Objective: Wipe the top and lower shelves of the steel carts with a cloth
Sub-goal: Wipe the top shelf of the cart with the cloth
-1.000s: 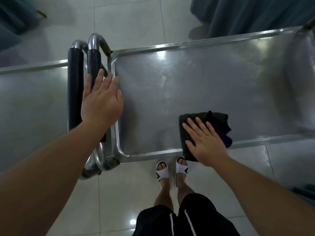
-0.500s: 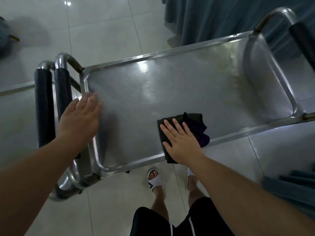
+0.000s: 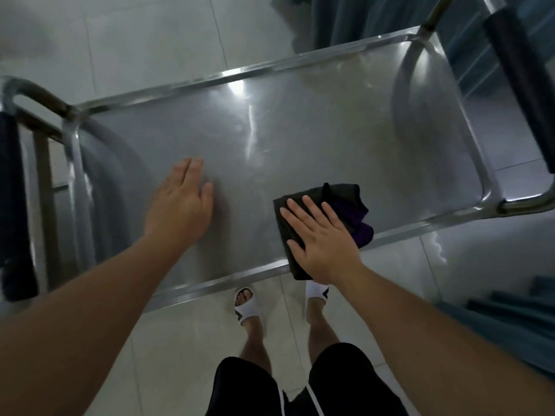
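A steel cart's top shelf (image 3: 300, 139) fills the middle of the view, shiny and streaked. A dark cloth with a purple patch (image 3: 351, 208) lies near the shelf's front edge, partly hanging over the rim. My right hand (image 3: 318, 238) presses flat on the cloth, fingers spread. My left hand (image 3: 180, 205) hovers or rests flat on the bare steel to the left of the cloth, fingers together, holding nothing. The lower shelf is hidden under the top one.
A second cart's black-padded handle (image 3: 15, 211) and steel rails stand at the left edge. This cart's own padded handle (image 3: 519, 79) rises at the right. Teal curtain fabric (image 3: 375, 16) hangs behind, more fabric at lower right. My sandalled feet (image 3: 244, 304) stand on tiled floor.
My left hand has left the cart's left rim and moved right onto the shelf surface. The view has shifted right. My right hand stays pressed on the cloth near the front edge.
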The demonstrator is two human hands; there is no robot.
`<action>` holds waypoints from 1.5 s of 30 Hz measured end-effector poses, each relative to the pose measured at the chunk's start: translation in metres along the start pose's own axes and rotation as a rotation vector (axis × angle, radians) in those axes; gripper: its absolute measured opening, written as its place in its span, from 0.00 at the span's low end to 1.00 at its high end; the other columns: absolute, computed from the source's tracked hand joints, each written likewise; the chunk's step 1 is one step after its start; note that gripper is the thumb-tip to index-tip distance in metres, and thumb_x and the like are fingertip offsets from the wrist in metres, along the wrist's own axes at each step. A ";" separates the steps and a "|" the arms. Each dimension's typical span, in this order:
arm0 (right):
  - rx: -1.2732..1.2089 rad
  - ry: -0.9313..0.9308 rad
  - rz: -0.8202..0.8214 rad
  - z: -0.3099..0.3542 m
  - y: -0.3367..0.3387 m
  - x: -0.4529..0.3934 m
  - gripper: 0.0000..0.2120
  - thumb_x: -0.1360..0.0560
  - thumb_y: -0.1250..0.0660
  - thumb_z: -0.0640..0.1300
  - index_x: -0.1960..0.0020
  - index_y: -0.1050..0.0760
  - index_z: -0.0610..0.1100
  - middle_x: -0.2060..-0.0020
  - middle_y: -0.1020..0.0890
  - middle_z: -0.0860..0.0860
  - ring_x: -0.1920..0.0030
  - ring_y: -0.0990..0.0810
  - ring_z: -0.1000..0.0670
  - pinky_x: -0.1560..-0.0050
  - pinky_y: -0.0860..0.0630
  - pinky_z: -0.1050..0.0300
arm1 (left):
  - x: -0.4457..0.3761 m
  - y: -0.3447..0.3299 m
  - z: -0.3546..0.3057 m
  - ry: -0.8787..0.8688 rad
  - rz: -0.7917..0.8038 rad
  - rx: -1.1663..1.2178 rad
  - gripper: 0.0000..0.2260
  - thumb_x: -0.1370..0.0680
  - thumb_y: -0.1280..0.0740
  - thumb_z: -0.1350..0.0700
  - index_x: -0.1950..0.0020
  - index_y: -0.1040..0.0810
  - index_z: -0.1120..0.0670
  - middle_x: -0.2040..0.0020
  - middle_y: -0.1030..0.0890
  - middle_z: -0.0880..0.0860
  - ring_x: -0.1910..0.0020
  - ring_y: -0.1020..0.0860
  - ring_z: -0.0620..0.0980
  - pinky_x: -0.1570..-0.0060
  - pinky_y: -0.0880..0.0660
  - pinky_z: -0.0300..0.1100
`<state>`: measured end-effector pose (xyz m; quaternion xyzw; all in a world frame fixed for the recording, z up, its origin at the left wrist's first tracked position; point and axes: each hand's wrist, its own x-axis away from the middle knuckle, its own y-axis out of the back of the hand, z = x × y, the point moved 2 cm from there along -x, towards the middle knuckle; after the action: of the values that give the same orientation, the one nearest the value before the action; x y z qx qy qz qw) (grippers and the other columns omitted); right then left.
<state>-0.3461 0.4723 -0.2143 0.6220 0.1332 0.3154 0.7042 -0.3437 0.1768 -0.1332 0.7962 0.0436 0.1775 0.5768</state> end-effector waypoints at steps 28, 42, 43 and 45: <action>0.006 -0.527 -0.168 -0.183 0.042 0.023 0.33 0.17 0.49 0.59 0.15 0.46 0.49 0.16 0.41 0.48 0.17 0.44 0.42 0.19 0.48 0.38 | -0.029 -0.092 -0.032 0.251 -0.202 0.000 0.28 0.13 0.50 0.45 0.13 0.48 0.50 0.13 0.48 0.52 0.14 0.52 0.52 0.17 0.56 0.53; -0.013 0.269 -0.017 -0.032 0.034 -0.101 0.34 0.19 0.41 0.59 0.15 0.43 0.54 0.16 0.43 0.55 0.16 0.50 0.50 0.17 0.57 0.46 | -0.030 -0.097 -0.034 0.238 -0.277 0.028 0.30 0.17 0.48 0.47 0.14 0.42 0.53 0.14 0.43 0.54 0.15 0.47 0.55 0.17 0.53 0.53; -0.026 0.197 -0.053 -0.055 0.039 -0.100 0.34 0.20 0.40 0.59 0.16 0.41 0.54 0.17 0.40 0.55 0.16 0.47 0.50 0.17 0.55 0.46 | -0.030 -0.097 -0.035 0.237 -0.281 0.032 0.30 0.17 0.48 0.48 0.14 0.41 0.53 0.14 0.42 0.55 0.15 0.46 0.56 0.17 0.53 0.54; 0.009 0.095 -0.090 -0.112 0.052 -0.096 0.34 0.21 0.40 0.59 0.17 0.39 0.54 0.17 0.38 0.55 0.17 0.44 0.50 0.17 0.52 0.45 | -0.029 -0.096 -0.035 0.240 -0.286 0.036 0.30 0.18 0.47 0.48 0.15 0.41 0.54 0.14 0.42 0.55 0.15 0.45 0.57 0.17 0.51 0.55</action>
<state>-0.4990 0.5040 -0.2057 0.6030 0.1957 0.3118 0.7077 -0.3689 0.2324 -0.2204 0.7654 0.2279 0.1865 0.5723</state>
